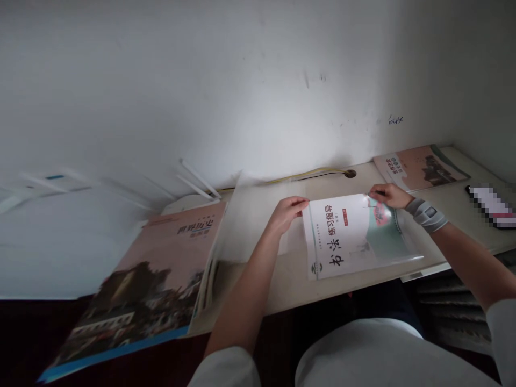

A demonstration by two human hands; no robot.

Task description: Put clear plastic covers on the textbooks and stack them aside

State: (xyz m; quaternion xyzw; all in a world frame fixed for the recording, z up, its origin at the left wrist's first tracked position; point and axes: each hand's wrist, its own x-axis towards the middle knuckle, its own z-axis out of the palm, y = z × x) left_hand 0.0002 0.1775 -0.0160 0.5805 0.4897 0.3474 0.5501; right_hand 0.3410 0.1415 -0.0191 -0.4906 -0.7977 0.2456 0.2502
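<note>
The white booklet [350, 236] lies flat near the front edge of the pale worktop [290, 279], its cover printed with large dark characters and a green picture. Both hands are on its far edge, well apart, one at each corner. The left hand [287, 210] has its fingers curled shut on the far left corner. The right hand [387, 194], with a grey wristband [427, 214] just behind it, pinches the far right corner between thumb and fingers.

A glossy clear film covers the booklet and reaches a little past its right edge, so the booklet seems to sit inside a clear plastic cover [258, 220]. The loose flap of this cover spreads out to the left, under the left hand. Whether the booklet is tucked in all the way cannot be told.

Left of the flap, a large pink book [153, 279] with a photo of buildings overhangs the worktop's front edge. A second pink book [421, 167] lies at the far right, against the white wall [242, 80]. A yellow cable [310, 174] runs along the wall into a hole [350, 173] in the worktop.
</note>
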